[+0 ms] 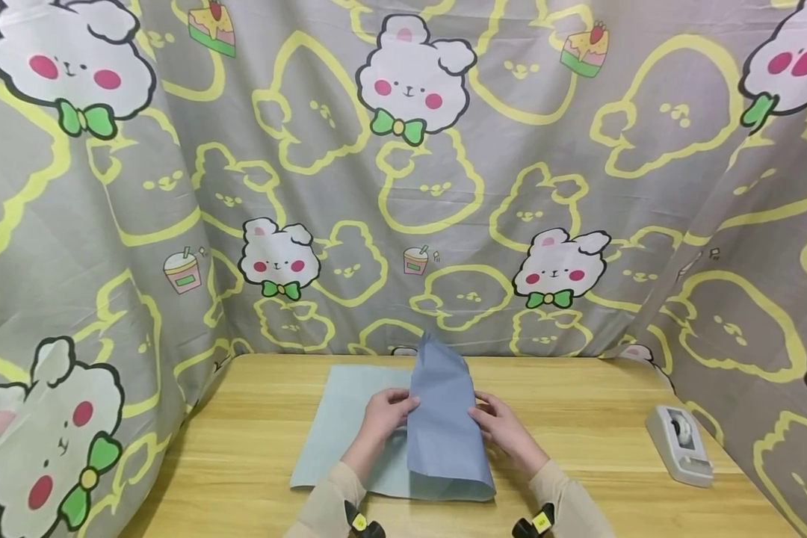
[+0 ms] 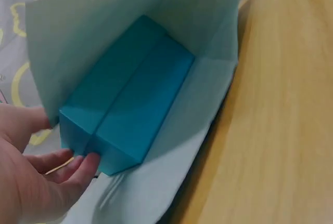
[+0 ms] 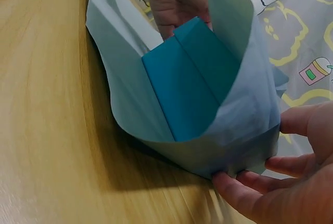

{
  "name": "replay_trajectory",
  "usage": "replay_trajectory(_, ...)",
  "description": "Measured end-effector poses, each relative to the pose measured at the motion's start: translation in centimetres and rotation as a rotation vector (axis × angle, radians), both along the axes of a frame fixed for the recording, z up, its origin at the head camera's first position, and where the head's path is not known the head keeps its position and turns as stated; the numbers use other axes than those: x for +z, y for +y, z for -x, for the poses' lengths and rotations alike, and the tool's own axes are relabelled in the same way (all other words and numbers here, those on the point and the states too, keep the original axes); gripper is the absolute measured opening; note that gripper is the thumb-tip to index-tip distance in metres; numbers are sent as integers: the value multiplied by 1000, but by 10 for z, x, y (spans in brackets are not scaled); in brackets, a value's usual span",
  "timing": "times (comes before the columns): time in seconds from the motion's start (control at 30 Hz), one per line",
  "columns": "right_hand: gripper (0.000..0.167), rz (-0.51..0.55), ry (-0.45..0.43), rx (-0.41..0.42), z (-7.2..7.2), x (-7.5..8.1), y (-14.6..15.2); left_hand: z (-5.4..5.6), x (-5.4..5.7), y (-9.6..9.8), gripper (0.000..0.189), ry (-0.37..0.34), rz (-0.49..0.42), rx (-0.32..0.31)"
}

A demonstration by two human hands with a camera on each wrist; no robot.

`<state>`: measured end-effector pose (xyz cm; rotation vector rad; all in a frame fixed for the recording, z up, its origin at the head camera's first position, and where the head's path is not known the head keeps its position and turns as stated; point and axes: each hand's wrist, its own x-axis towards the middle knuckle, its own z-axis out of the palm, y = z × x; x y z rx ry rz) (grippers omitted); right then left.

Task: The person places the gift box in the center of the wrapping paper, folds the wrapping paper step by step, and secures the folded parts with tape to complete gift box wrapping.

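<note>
A sheet of wrapping paper, pale green inside and grey-blue outside, lies on the table with its right part folded up and over to the left. Inside the fold sits a teal box, hidden in the head view. My left hand holds the box's left side, fingertips at its lower edge and thumb at the rim of the folded flap. On the other side my right hand grips the wrapped paper from outside, thumb above and fingers below. The near end of the fold stands open like a tube.
A white tape dispenser stands at the right end of the wooden table. Behind and at both sides hangs a grey patterned curtain. The paper's pale left part lies flat on the table.
</note>
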<state>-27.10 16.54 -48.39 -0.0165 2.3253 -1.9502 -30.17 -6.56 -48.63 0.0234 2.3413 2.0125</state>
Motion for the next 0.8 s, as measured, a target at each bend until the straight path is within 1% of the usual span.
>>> replay_trajectory(0.07,51,-16,2,0,-1,0,0,-1,0,-2,50,-14,7,-20)
replay_trajectory(0.2,52,-73,-12,-6,-9,3,0,-3,-1,-3,51,-51,10,-27)
replay_trajectory(0.3,53,-93,-24,11,-19,5,1,-3,-2,-3,52,-67,9,-24)
replay_trajectory(0.37,55,-92,-12,41,-28,5,2,-4,-2,-3,53,-76,3,-21)
replay_trajectory(0.47,58,-88,-7,77,-40,6,3,-5,-2,-4,53,-77,-1,-19)
replay_trajectory(0.57,58,-105,-4,90,-49,5,5,-6,-2,-5,52,-77,1,-16)
replay_trajectory(0.67,50,-138,-7,106,-57,4,9,-6,-1,-4,52,-75,4,-14)
replay_trajectory(0.8,36,-120,-30,163,-64,4,14,-7,1,-4,51,-73,7,-12)
